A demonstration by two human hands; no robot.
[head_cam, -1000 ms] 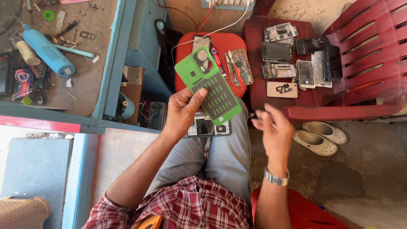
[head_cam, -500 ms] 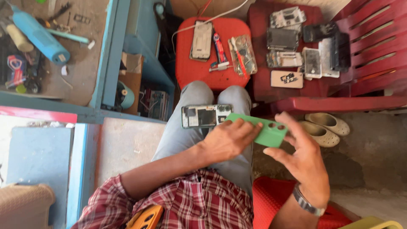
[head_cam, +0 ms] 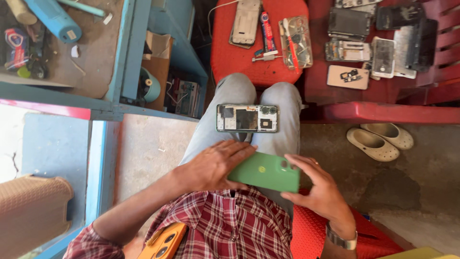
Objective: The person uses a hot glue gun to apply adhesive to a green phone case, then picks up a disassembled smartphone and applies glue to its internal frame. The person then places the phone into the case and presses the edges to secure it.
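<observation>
Gripping green plastic phone back cover point(head_cam: 264, 171) at frame centre: left hand point(head_cam: 213, 165) clasps its left end, right hand point(head_cam: 318, 192) pinches its right end. Long axis left-right. Opened grey phone chassis point(head_cam: 247, 118) rests on the knees just above, parallel.

Opened phone point(head_cam: 247, 118) lies on knees, beyond back cover point(head_cam: 265, 171) between hands

Pale clogs point(head_cam: 379, 140) lie on the floor beside a red chair point(head_cam: 390, 112) holding phone parts point(head_cam: 369, 45).
</observation>
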